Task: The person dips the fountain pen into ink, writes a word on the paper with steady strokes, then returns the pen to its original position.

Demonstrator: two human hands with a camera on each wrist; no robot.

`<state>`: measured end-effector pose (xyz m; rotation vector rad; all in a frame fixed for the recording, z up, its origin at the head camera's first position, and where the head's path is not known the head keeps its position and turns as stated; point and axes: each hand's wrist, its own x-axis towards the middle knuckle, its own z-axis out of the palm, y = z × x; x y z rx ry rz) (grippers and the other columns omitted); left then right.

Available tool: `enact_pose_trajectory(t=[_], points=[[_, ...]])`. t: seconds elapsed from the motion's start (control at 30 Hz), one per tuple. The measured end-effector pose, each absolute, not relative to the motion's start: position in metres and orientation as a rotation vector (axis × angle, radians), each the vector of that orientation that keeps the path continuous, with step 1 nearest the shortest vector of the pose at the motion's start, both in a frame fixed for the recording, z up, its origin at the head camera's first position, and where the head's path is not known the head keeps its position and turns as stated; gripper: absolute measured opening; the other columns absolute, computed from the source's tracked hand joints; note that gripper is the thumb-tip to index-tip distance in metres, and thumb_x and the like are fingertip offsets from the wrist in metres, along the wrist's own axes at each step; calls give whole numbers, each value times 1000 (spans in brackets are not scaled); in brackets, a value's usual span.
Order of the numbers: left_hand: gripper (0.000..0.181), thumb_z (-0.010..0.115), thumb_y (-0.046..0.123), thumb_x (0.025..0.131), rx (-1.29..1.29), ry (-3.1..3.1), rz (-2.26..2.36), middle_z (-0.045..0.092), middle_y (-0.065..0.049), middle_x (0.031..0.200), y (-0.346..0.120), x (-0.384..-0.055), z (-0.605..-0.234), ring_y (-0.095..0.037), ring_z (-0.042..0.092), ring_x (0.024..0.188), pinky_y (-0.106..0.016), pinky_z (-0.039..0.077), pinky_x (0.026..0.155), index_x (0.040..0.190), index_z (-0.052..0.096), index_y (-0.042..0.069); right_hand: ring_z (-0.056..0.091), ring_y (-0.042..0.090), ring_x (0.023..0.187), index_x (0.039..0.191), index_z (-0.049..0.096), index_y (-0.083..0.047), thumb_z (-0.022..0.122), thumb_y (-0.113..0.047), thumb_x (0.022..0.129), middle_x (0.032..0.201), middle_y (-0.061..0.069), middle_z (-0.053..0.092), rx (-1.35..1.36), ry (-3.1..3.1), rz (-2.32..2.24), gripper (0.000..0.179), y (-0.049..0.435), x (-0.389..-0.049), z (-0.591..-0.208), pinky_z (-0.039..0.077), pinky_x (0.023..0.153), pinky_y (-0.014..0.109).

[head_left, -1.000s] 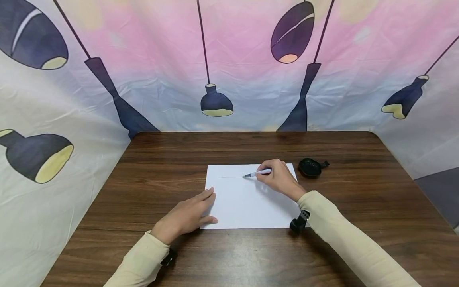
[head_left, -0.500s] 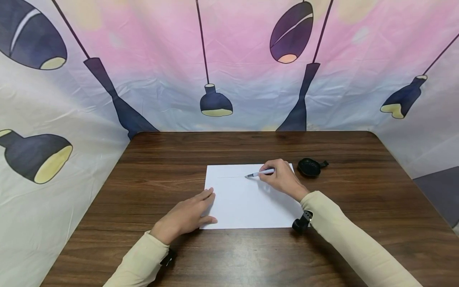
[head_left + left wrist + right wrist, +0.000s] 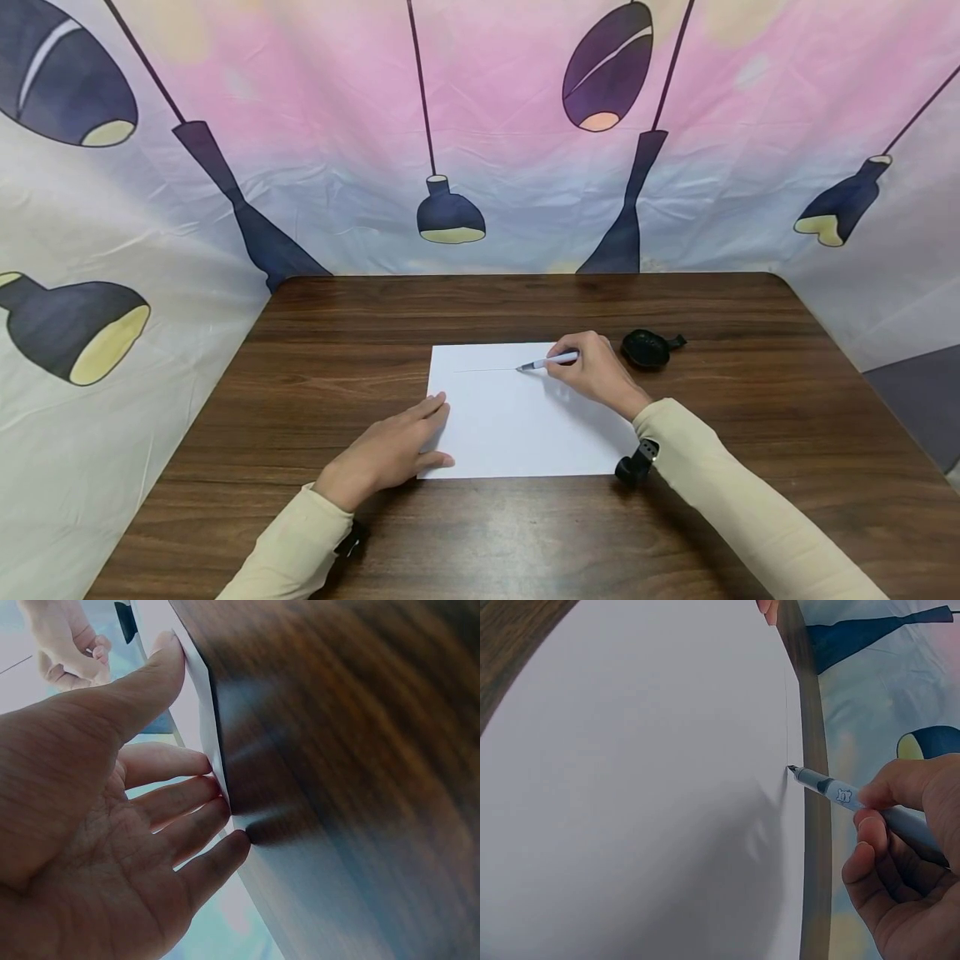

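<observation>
Our right hand (image 3: 597, 373) pinches a slim pale-blue pen (image 3: 841, 794); our left hand (image 3: 390, 450), fingers extended, touches white rectangular paper (image 3: 517, 433); the round black dish-like object (image 3: 645, 349) has unclear contents.

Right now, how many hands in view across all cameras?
2. Left hand rests at the left edge of the paper; right hand holds a pen, tip at the end of a thin line. Wrist views show the same pair.

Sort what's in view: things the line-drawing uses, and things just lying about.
In use:
pen, held in the right hand
white paper, left hand at its edge
wooden table, under the paper

Lying about:
black object, untouched, purpose unclear
</observation>
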<state>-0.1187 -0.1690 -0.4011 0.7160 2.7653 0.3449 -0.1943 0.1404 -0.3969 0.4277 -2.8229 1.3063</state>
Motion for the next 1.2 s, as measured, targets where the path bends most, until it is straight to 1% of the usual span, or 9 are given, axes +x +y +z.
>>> enact_pose_trajectory(t=[0.43,0.77,1.0,1.2], points=[[74,70,40,95,729,2766,350,34,-16,162,-169,-119,-401,-32,39,145,-52,41,110,150,45,-3,55,18,67,93,78,-4,75,-8,88,93,12,72,384,-2836,1303,7,146,-193,-395,44,55,30],[74,70,39,95,730,2764,346,34,-16,161,-169,-119,-401,-32,38,145,-53,40,110,150,45,-3,53,17,62,92,78,-4,76,-8,88,90,11,72,376,-2835,1285,6,152,-193,-395,42,53,30],[73,70,39,95,723,2758,358,34,-16,161,-169,-119,-400,-32,38,145,-54,41,110,150,45,-3,54,16,63,91,78,-4,75,-7,88,91,12,73,383,-2824,1271,6,157,-192,-397,44,53,29],[73,70,39,95,721,2758,353,34,-16,161,-169,-118,-399,-31,38,146,-53,41,110,150,45,-3,53,18,64,92,78,-3,75,-7,88,91,12,72,356,-2830,1261,6,161,-192,-398,44,54,30]])
